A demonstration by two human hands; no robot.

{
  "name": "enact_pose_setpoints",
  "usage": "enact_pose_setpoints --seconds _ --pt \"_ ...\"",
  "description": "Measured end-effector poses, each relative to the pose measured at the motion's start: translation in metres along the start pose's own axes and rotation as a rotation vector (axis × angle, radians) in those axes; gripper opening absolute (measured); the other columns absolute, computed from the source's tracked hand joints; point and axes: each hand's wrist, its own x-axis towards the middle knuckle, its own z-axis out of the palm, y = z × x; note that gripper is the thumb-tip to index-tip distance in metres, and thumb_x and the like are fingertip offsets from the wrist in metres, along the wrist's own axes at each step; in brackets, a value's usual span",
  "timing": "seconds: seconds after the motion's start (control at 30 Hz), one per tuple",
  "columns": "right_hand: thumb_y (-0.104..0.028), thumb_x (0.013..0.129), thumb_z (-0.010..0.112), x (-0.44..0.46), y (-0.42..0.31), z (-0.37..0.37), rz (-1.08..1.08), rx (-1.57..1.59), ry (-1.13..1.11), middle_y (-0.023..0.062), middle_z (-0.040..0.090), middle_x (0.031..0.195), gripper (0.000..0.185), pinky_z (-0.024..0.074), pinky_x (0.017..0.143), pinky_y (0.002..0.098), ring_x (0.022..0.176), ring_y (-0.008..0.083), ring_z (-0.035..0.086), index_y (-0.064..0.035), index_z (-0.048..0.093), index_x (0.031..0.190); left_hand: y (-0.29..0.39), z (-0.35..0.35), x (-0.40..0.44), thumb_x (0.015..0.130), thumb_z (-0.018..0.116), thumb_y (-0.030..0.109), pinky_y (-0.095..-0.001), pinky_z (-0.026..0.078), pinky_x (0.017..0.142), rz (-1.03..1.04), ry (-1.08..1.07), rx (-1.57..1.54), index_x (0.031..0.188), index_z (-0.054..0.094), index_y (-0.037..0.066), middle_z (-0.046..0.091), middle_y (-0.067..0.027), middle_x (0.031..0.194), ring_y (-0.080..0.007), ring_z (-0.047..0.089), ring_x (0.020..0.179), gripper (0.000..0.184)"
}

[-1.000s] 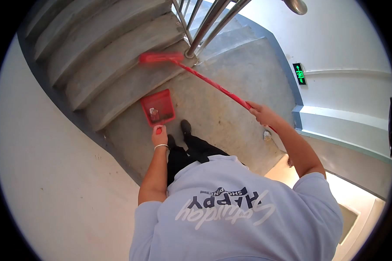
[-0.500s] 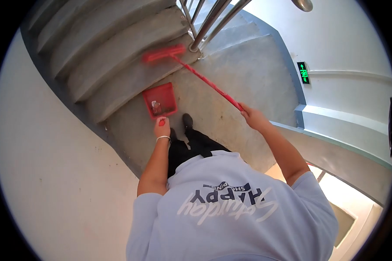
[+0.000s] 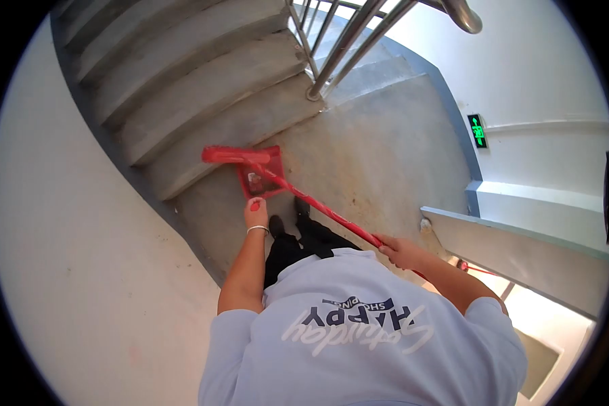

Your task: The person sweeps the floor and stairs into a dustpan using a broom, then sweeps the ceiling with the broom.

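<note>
My left hand [image 3: 256,215], with a white band at the wrist, is closed around the handle of a red dustpan [image 3: 278,177]. Some crumpled whitish and reddish litter [image 3: 254,181] and darker bits lie inside the pan. My right hand [image 3: 400,252] grips the red pole of a broom [image 3: 325,211], which slants away to the upper left. The broom's red head [image 3: 233,155] overlaps the far left part of the dustpan, beside the lowest step. Whether the head touches the pan or only hangs over it, I cannot tell.
Curved concrete stairs [image 3: 203,81] rise at the upper left. A metal railing [image 3: 345,44] stands at the top, with more steps [image 3: 372,78] beyond. A low wall [image 3: 507,250] lies to my right, and a green-lit sign [image 3: 478,131] is on the white wall.
The broom head has come down from near the railing foot to the dustpan, as my right hand drew back towards my body. The view has shifted slightly.
</note>
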Motion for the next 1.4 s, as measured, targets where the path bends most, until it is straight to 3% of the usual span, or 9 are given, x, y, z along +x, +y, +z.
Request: enact_pose_setpoints --seconds 0.07,0.33,0.47,0.53,0.83,0.97,1.13,1.23,1.4 --pt "-0.024 0.089 0.045 0.025 0.031 0.020 -0.431 -0.103 0.253 0.0224 0.059 0.088 0.038 0.0449 0.073 0.0399 0.083 0.0360 0.057 -0.0092 0.045 0.124 0.012 -0.032 -0.018 0.080 0.060 0.018 -0.0244 0.046 0.047 -0.106 -0.006 -0.038 0.087 0.059 0.007 0.056 -0.0040 0.068 -0.0127 0.054 0.052 0.013" --pt "-0.030 0.087 0.051 0.088 0.051 -0.035 -0.493 -0.107 0.537 0.0167 0.056 0.068 0.028 0.0406 0.057 0.0391 0.062 0.0303 0.054 -0.0024 0.053 0.091 0.056 -0.118 -0.074 0.079 0.058 0.007 -0.0252 0.050 0.052 -0.213 0.033 -0.252 0.087 0.057 0.006 0.056 -0.0041 0.072 -0.0131 0.058 0.059 0.009" --pt "-0.030 0.086 0.052 0.131 0.084 -0.058 -0.454 -0.068 0.496 0.0171 0.054 0.065 0.028 0.0403 0.055 0.0384 0.059 0.0299 0.053 -0.0021 0.053 0.088 0.087 -0.166 -0.132 0.078 0.056 0.005 -0.0270 0.052 0.056 -0.192 0.134 -0.308 0.089 0.057 0.005 0.057 -0.0059 0.075 -0.0151 0.059 0.061 0.010" --pt "-0.029 0.086 0.053 0.148 0.075 -0.063 -0.485 -0.110 0.611 0.0175 0.054 0.064 0.028 0.0400 0.055 0.0381 0.059 0.0298 0.053 -0.0010 0.053 0.085 0.095 -0.185 -0.154 0.078 0.055 0.007 -0.0300 0.054 0.059 -0.126 0.168 -0.346 0.091 0.056 0.002 0.059 -0.0116 0.078 -0.0196 0.061 0.065 0.015" --pt "-0.030 0.084 0.055 0.186 0.063 -0.069 -0.584 -0.101 0.724 0.0178 0.056 0.065 0.030 0.0429 0.059 0.0395 0.062 0.0316 0.056 0.0003 0.055 0.083 0.121 -0.206 -0.210 0.078 0.052 0.002 -0.0304 0.054 0.065 0.048 0.409 -0.381 0.089 0.056 0.000 0.058 -0.0102 0.082 -0.0192 0.061 0.071 0.013" --pt "-0.028 0.083 0.057 0.214 0.056 -0.078 -0.576 -0.127 0.728 0.0145 0.057 0.063 0.029 0.0446 0.053 0.0365 0.053 0.0265 0.056 0.0005 0.055 0.084 0.103 -0.232 -0.158 0.077 0.054 0.007 -0.0307 0.054 0.058 0.071 0.559 -0.443 0.089 0.056 0.000 0.059 -0.0097 0.076 -0.0182 0.060 0.065 0.014" --pt "-0.023 0.081 0.058 0.188 0.000 -0.084 -0.422 0.215 0.377 0.0052 0.053 0.060 0.021 0.0415 0.038 0.0271 0.039 0.0131 0.049 -0.0021 0.054 0.084 0.115 -0.276 -0.045 0.076 0.053 0.011 -0.0318 0.054 0.053 -0.048 0.527 -0.472 0.092 0.055 0.001 0.059 -0.0110 0.070 -0.0206 0.060 0.057 0.020" --pt "-0.021 0.080 0.060 0.172 -0.020 -0.082 -0.356 0.330 0.283 0.0043 0.052 0.060 0.020 0.0420 0.039 0.0271 0.043 0.0133 0.051 -0.0028 0.054 0.085 0.128 -0.300 -0.002 0.076 0.053 0.012 -0.0310 0.053 0.051 -0.081 0.509 -0.448 0.093 0.056 0.002 0.059 -0.0098 0.070 -0.0190 0.058 0.055 0.020" --pt "-0.023 0.078 0.061 0.164 -0.057 -0.068 -0.169 0.098 0.436 0.0052 0.054 0.064 0.023 0.0422 0.040 0.0270 0.048 0.0138 0.053 -0.0027 0.054 0.084 0.127 -0.345 0.070 0.075 0.053 0.012 -0.0305 0.053 0.050 -0.148 0.469 -0.393 0.093 0.057 0.004 0.059 -0.0092 0.070 -0.0177 0.058 0.055 0.020"
